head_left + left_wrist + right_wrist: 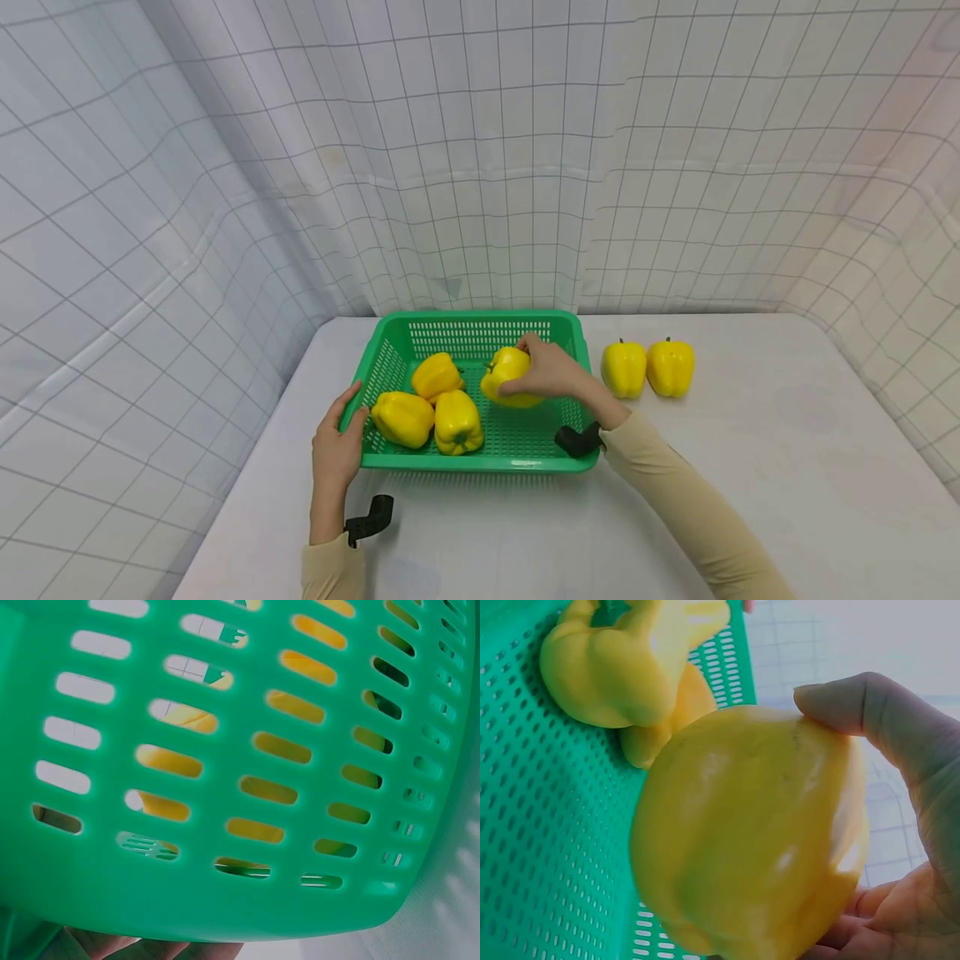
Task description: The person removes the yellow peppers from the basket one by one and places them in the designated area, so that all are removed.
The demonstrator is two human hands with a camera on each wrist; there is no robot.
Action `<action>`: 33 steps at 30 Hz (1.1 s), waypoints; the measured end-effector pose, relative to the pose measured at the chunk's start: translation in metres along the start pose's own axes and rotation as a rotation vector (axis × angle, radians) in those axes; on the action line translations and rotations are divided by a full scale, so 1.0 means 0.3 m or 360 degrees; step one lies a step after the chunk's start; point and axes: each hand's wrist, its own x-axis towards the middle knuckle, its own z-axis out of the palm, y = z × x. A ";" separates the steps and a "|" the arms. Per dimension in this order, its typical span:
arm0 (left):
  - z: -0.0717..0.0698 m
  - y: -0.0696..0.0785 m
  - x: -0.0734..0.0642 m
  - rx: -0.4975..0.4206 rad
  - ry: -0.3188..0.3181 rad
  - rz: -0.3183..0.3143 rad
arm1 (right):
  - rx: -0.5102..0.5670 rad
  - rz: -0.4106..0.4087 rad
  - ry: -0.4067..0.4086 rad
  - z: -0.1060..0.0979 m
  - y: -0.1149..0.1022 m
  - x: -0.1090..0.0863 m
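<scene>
A green plastic basket (480, 461) with slotted walls stands on the table. My left hand (337, 442) grips its left rim; in the left wrist view the slotted side wall (202, 900) fills most of the picture, with fingers (154, 949) at its lower edge. My right hand (553, 372) holds a yellow bell pepper (504, 375) over the right half of the basket, thumb on one side and fingers on the other. Three more yellow bell peppers lie together in the left half: one behind (437, 377), one at the left (403, 419) and one in front (458, 423).
Two yellow bell peppers, a nearer-to-basket one (624, 369) and its neighbour (671, 367), stand upright side by side on the white table (772, 433), right of the basket. A white grid-patterned curtain (480, 167) hangs behind and along both sides.
</scene>
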 end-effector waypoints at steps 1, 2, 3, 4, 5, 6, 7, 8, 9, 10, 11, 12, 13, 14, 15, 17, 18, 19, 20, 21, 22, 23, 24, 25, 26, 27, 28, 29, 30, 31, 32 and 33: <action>0.000 0.000 0.001 -0.0001 -0.0002 -0.0003 | 0.0004 -0.0004 0.0021 -0.004 -0.001 -0.004; 0.000 0.001 0.001 -0.0002 -0.0003 -0.0006 | 0.0012 -0.0010 0.0042 -0.008 -0.003 -0.008; 0.000 0.001 0.001 -0.0003 -0.0004 -0.0007 | 0.0025 -0.0014 0.0062 -0.011 -0.004 -0.011; 0.000 0.001 0.001 -0.0003 -0.0005 -0.0008 | 0.0043 -0.0020 0.0082 -0.016 -0.005 -0.015; 0.001 0.001 0.002 -0.0001 -0.0004 -0.0007 | 0.0059 -0.0017 0.0103 -0.020 -0.007 -0.019; 0.001 0.001 0.002 -0.0002 -0.0003 -0.0005 | 0.0076 -0.0014 0.0125 -0.023 -0.006 -0.022; 0.001 0.002 0.002 -0.0001 -0.0001 -0.0004 | 0.0095 -0.0015 0.0149 -0.026 -0.006 -0.025; 0.001 0.002 0.002 0.0002 0.0002 -0.0002 | 0.0121 -0.0018 0.0170 -0.028 -0.005 -0.028; 0.001 0.002 0.002 0.0004 0.0004 0.0000 | 0.0147 -0.0021 0.0188 -0.030 -0.003 -0.032; 0.001 0.002 0.002 0.0004 0.0005 0.0002 | 0.0165 -0.0026 0.0210 -0.032 -0.001 -0.035; 0.001 0.002 0.002 0.0004 0.0004 0.0004 | 0.0182 -0.0027 0.0231 -0.033 0.002 -0.039; 0.001 0.001 0.002 0.0003 0.0003 0.0003 | 0.0201 -0.0035 0.0247 -0.034 0.004 -0.043; 0.002 0.001 0.002 0.0003 0.0002 0.0004 | 0.0217 -0.0042 0.0263 -0.036 0.007 -0.048; 0.002 0.001 0.003 0.0001 0.0002 0.0002 | 0.0234 -0.0044 0.0278 -0.036 0.010 -0.051; 0.002 0.000 0.003 0.0000 0.0003 0.0001 | 0.0242 -0.0043 0.0296 -0.037 0.012 -0.054; 0.003 -0.002 0.004 -0.0005 0.0003 -0.0003 | 0.0261 -0.0031 0.0335 -0.040 0.015 -0.062; 0.003 -0.003 0.004 -0.0007 0.0004 -0.0005 | 0.0265 -0.0023 0.0355 -0.042 0.017 -0.067; 0.003 -0.003 0.005 -0.0012 0.0004 -0.0006 | 0.0270 -0.0012 0.0378 -0.044 0.018 -0.071; 0.003 -0.004 0.005 -0.0018 0.0004 -0.0007 | 0.0272 -0.0005 0.0402 -0.046 0.021 -0.075; 0.003 -0.005 0.005 -0.0023 0.0003 -0.0009 | 0.0277 0.0000 0.0428 -0.048 0.023 -0.080; 0.004 -0.006 0.006 -0.0030 0.0001 -0.0010 | 0.0285 0.0005 0.0451 -0.050 0.027 -0.084; 0.004 -0.006 0.006 -0.0036 0.0000 -0.0012 | 0.0285 0.0007 0.0476 -0.052 0.031 -0.088; 0.004 -0.006 0.007 -0.0039 -0.0001 -0.0013 | 0.0294 0.0012 0.0498 -0.054 0.036 -0.093; 0.004 -0.006 0.007 -0.0043 -0.0001 -0.0015 | 0.0305 0.0017 0.0523 -0.056 0.040 -0.097; 0.004 -0.006 0.007 -0.0044 -0.0001 -0.0018 | 0.0313 0.0019 0.0547 -0.059 0.045 -0.103; 0.005 -0.006 0.007 -0.0046 -0.0001 -0.0019 | 0.0329 0.0026 0.0572 -0.062 0.050 -0.108; 0.005 -0.006 0.007 -0.0047 -0.0002 -0.0019 | 0.0344 0.0034 0.0594 -0.065 0.053 -0.114; 0.005 -0.005 0.007 -0.0042 0.0000 -0.0019 | 0.0360 0.0040 0.0614 -0.069 0.056 -0.120; 0.005 -0.005 0.007 -0.0036 0.0002 -0.0019 | 0.0376 0.0048 0.0633 -0.073 0.059 -0.126; 0.005 -0.005 0.007 -0.0033 0.0001 -0.0020 | 0.0394 0.0054 0.0652 -0.076 0.063 -0.132; 0.004 -0.005 0.007 -0.0030 0.0001 -0.0022 | 0.0409 0.0056 0.0667 -0.080 0.068 -0.138; 0.004 -0.004 0.007 -0.0030 -0.0001 -0.0023 | 0.0430 0.0060 0.0681 -0.084 0.072 -0.145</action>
